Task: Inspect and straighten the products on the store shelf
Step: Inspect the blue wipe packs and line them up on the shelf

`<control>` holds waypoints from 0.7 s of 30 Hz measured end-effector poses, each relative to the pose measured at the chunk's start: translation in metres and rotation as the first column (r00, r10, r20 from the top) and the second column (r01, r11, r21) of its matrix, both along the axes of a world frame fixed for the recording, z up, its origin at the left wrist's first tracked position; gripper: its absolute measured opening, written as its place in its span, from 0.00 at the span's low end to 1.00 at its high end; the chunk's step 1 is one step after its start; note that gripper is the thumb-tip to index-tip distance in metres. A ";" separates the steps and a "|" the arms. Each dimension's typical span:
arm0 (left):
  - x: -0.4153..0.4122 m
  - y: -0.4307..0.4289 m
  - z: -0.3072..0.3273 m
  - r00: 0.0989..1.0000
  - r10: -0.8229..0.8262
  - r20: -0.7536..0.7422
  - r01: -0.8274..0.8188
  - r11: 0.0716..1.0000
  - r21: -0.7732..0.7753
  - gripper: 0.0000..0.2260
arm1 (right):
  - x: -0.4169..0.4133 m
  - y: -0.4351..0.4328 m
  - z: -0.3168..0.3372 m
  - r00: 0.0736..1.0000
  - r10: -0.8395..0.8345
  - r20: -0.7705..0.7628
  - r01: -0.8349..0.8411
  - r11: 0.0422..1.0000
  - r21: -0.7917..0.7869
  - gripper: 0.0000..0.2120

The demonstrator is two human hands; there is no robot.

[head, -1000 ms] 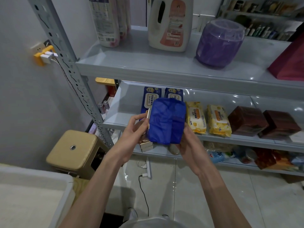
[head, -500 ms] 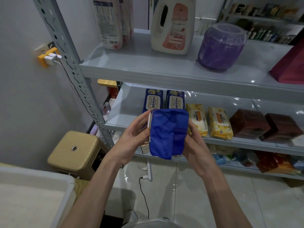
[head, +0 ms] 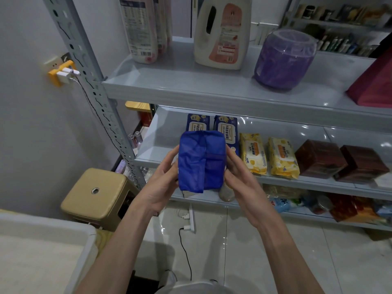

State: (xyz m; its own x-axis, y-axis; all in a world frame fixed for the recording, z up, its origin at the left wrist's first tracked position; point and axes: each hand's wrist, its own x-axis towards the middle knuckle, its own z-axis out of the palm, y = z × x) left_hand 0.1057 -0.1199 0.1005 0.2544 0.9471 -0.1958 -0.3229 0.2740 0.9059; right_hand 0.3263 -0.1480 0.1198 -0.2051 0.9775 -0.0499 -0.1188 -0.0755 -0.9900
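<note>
I hold a plain blue soft pack (head: pixel 201 161) upright in front of the middle shelf (head: pixel 307 184), its seamed back toward me. My left hand (head: pixel 161 183) grips its left side and my right hand (head: pixel 239 183) presses its right side. Behind it on the shelf lie two blue wipe packs (head: pixel 226 129), partly hidden. To their right sit two yellow wipe packs (head: pixel 268 154) and two dark brown boxes (head: pixel 337 161).
The upper shelf (head: pixel 191 81) carries tall white packs (head: pixel 144 28), a white detergent jug (head: pixel 222 32), a purple jar (head: pixel 284 58) and a maroon bag (head: pixel 375 83). A tan stool (head: pixel 95 194) stands at the lower left. A power strip (head: pixel 191 217) and cable lie on the floor.
The blue pack has shifted slightly lower against the shelf and stands squarer between my hands. Both hands keep their hold on its sides.
</note>
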 end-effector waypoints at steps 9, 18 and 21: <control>0.006 -0.001 0.015 0.960 -0.041 -0.279 0.071 0.993 0.098 0.22 | 0.000 -0.001 -0.010 0.984 -0.098 -0.149 0.078 0.988 -0.135 0.27; 0.008 -0.004 0.012 0.929 -0.061 -0.365 0.092 0.993 0.068 0.25 | 0.009 0.008 -0.005 0.982 -0.004 0.186 0.020 0.996 -0.085 0.26; 0.010 -0.005 0.014 0.915 -0.040 -0.402 0.064 0.997 0.047 0.25 | 0.014 0.013 -0.007 0.919 0.077 0.386 -0.085 0.996 0.001 0.43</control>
